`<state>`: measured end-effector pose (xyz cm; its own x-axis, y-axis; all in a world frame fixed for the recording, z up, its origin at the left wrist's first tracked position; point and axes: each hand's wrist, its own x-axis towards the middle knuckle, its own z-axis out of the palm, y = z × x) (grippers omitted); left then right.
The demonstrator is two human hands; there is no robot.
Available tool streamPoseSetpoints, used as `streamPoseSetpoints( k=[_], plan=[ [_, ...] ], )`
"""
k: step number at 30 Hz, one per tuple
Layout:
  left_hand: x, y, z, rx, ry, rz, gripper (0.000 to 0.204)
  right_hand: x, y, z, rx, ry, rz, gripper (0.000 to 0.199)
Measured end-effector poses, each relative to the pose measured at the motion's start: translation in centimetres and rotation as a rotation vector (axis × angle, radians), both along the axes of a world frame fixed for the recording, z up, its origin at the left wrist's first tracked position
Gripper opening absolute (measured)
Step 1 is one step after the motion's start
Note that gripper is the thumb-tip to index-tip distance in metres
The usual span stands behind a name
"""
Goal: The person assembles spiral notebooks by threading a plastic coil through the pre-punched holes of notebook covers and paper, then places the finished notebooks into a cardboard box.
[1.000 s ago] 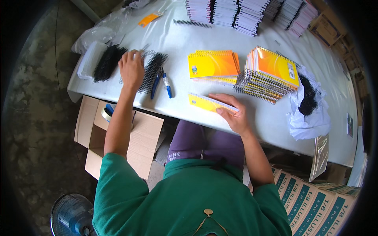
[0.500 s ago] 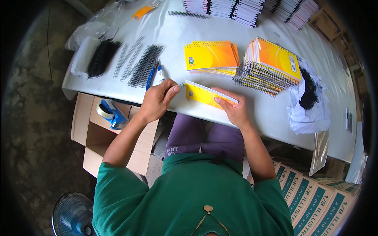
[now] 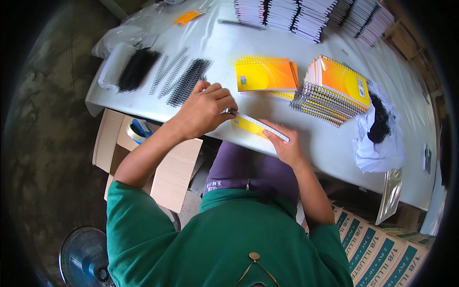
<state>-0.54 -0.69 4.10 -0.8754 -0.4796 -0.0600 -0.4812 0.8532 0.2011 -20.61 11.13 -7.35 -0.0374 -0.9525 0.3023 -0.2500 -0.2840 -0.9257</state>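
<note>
1. Shirt, green, comes nearest, with a round pendant on a cord; purple trousers reach under the near edge of the tabletop.
2. To the left are a fan and an open box, with tape at the box's far side; to the right, cartons with green bands.
3. The right hand is clamped on the right part of a yellow pad, which is tilted at the tabletop's near edge, its white pages turned away from the body.
4. The left hand has its fingertips together at the pad's left end, pinched on what looks like a dark coil, though it is too small to be sure.
5. Beyond, left to right: a white wrap, black coils, loose coils, grey coils, yellow-orange pads, stacked notebooks and a white bag holding a black tangle.
6. Farthest lie an orange card, a long coil and tall book stacks.
</note>
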Motion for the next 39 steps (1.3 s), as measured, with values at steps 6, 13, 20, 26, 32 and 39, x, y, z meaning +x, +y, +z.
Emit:
streamPoseSetpoints(
  k=[6,13,20,26,32,39],
  plan=[
    [1.3,3.3,-9.5,-0.603,0.171,0.160,0.101,2.0,0.9,0.5,-0.174,0.130,-0.096,0.035],
    [3.0,5.8,-16.4,-0.599,0.433,-0.034,0.103,3.7,1.4,-0.1,-0.327,0.199,-0.085,0.042],
    [2.0,3.1,-14.6,-0.147,0.669,-0.072,0.114,3.6,1.7,-0.2,-0.324,0.239,-0.019,0.049],
    [0.8,5.7,-14.8,-0.473,0.529,-0.164,0.102,2.8,1.1,-0.7,-0.299,0.240,-0.090,0.047],
    [-1.3,6.0,-14.0,-0.325,0.678,-0.064,0.092,3.2,1.7,-0.1,-0.176,0.276,-0.040,0.046],
    [-1.7,3.7,-13.3,0.037,0.335,0.080,0.093,3.2,1.2,-0.6,-0.223,0.190,-0.006,0.043]
  ],
)
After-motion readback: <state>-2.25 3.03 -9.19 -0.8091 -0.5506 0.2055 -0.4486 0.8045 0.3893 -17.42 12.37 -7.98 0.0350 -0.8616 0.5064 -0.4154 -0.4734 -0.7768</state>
